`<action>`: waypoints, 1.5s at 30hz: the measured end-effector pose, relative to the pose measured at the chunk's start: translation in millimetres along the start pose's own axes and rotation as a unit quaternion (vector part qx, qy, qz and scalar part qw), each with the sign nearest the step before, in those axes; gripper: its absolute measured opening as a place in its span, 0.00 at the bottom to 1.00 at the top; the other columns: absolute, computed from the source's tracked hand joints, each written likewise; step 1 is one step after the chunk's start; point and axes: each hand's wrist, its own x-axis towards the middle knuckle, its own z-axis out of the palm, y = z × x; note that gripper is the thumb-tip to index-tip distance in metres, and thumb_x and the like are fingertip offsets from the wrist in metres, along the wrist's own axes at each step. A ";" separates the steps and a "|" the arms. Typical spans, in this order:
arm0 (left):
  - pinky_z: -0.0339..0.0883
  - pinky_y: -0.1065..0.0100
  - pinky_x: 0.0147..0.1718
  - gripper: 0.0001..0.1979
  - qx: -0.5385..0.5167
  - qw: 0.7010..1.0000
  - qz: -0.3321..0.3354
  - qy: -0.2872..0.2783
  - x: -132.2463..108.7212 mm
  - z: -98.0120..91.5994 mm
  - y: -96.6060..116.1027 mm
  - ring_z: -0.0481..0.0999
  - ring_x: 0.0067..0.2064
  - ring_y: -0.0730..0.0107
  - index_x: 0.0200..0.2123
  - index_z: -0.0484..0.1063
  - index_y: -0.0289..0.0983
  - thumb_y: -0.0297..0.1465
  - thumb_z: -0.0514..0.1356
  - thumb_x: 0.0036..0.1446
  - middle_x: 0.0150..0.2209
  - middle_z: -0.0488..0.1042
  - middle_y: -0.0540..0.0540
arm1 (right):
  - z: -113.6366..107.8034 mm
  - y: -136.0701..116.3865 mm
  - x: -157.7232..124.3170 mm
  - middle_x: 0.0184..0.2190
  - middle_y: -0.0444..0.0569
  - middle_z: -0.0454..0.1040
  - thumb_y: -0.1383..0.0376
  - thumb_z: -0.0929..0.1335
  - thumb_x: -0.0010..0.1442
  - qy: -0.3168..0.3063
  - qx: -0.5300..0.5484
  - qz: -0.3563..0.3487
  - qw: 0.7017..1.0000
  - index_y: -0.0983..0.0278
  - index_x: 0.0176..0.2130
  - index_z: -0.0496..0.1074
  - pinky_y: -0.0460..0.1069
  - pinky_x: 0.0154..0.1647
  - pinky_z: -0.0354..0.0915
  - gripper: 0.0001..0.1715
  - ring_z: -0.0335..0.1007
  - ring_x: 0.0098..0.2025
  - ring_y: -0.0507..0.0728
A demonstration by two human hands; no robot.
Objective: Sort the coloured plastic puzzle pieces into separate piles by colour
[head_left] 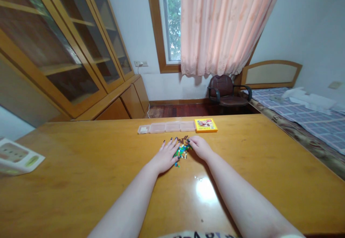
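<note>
- Green, blue and brown pieces (182,152) lie in a loose heap on the wooden counter (81,184), between your hands.
- Your left hand (164,156) rests flat and open against the heap's left side, fingers spread, grasping nothing.
- Your right hand (199,148) lies relaxed and released, its fingertips at the heap's right side.
- Just beyond the heap, a clear compartment tray (166,127) sits touching a yellow box (206,125).
- A white carton (18,157) lies at the counter's far left.
- Past the counter's right side stand a chair (226,90) and a bed (302,123).

Left hand (164,156) and right hand (199,147) rest palm-down (both bare), nearly touching.
</note>
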 end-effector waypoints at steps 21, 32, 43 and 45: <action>0.49 0.51 0.60 0.30 0.059 0.986 -0.156 -0.020 -11.0 -13.5 6.8 0.55 0.63 0.54 0.62 0.55 0.32 0.41 0.49 0.59 0.64 0.54 0.37 | -4.6 -5.5 -0.5 0.26 0.50 0.72 0.61 0.59 0.65 -0.006 -0.150 0.000 0.989 0.65 0.26 0.73 0.48 0.37 0.58 0.22 0.65 0.32 0.55; 0.36 0.48 0.62 0.29 0.026 0.998 -0.035 -0.049 -5.1 -3.1 -5.7 0.43 0.67 0.60 0.64 0.48 0.41 0.42 0.43 0.62 0.66 0.45 0.45 | 0.2 -13.9 -1.3 0.39 0.52 0.77 0.60 0.59 0.65 -0.108 -0.062 -0.121 0.985 0.62 0.41 0.75 0.52 0.46 0.59 0.18 0.68 0.42 0.57; 0.43 0.51 0.62 0.32 0.088 0.979 -0.184 -0.005 -5.4 -6.1 -4.2 0.49 0.65 0.53 0.62 0.54 0.31 0.43 0.48 0.60 0.65 0.50 0.35 | -3.8 -2.7 -2.0 0.26 0.51 0.73 0.58 0.56 0.66 -0.006 -0.135 -0.013 0.991 0.65 0.29 0.76 0.49 0.38 0.58 0.28 0.66 0.32 0.55; 0.41 0.51 0.62 0.32 0.088 0.981 -0.170 0.010 -3.6 -5.9 -7.3 0.45 0.66 0.54 0.63 0.52 0.32 0.44 0.47 0.60 0.66 0.47 0.36 | -2.7 -5.9 -2.5 0.31 0.51 0.75 0.57 0.55 0.67 -0.034 -0.078 -0.057 0.995 0.65 0.34 0.76 0.50 0.41 0.60 0.26 0.67 0.36 0.56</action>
